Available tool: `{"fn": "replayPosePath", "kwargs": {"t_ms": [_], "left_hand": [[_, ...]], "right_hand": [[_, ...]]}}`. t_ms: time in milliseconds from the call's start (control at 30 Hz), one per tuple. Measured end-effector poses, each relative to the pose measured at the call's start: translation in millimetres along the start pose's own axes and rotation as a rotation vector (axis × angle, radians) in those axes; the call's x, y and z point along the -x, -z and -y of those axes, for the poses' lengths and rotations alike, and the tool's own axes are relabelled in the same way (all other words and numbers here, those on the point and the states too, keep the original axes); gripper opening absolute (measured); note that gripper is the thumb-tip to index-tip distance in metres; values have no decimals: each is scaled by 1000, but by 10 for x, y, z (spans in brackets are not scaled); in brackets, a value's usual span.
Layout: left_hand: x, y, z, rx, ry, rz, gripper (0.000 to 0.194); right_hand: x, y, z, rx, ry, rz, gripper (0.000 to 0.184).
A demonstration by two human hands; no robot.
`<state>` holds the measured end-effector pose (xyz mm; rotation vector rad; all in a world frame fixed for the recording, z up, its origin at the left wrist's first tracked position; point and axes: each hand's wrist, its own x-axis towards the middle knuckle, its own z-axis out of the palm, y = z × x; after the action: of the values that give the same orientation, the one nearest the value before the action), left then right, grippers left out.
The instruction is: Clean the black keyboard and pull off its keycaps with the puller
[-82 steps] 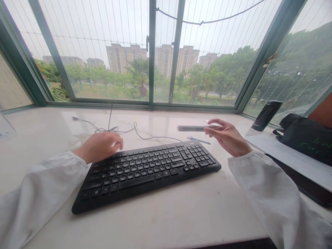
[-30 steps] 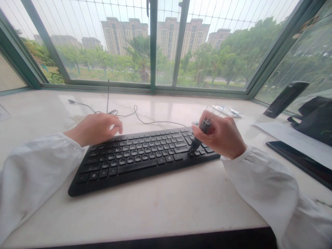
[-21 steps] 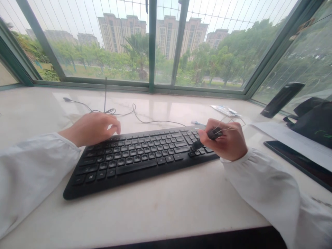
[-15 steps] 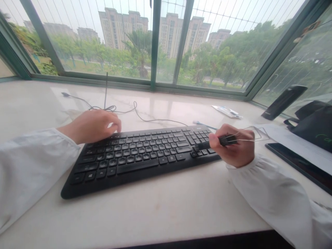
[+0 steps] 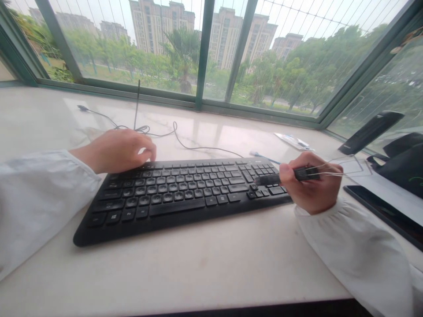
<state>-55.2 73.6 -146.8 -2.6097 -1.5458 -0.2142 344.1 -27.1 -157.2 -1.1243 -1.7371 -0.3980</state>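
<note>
The right hand (image 5: 312, 189) is clasping the black tool (image 5: 304, 174) snugly, its length pointing left over the keyboard (image 5: 185, 193), along the desk's near edge (image 5: 231, 303).

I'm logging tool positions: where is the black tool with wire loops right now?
In the head view, the black tool is right of centre, held in the right hand, its end pointing left by the keyboard's arrow keys.

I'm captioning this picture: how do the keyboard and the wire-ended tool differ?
The keyboard rests on the counter; the wire-ended tool is held in the right hand. The keyboard is large and broad; the wire-ended tool is much smaller and slim. Both are mostly black.
</note>
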Motion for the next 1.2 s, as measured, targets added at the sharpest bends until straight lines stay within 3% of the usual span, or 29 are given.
{"fn": "replayPosePath", "kwargs": {"t_ms": [300, 600, 833, 1200], "left_hand": [[14, 68, -55, -64, -34, 21, 28], [14, 64, -66, -61, -41, -9, 28], [19, 74, -84, -48, -36, -11, 28], [21, 68, -63, -60, -34, -1, 28]], "right_hand": [[-97, -41, 51, -48, -165, 159, 26], [-169, -72, 162, 20, -37, 232, 32], [-169, -109, 111, 77, 10, 436, 39], [-214, -15, -34, -138, -136, 780, 37]]}}
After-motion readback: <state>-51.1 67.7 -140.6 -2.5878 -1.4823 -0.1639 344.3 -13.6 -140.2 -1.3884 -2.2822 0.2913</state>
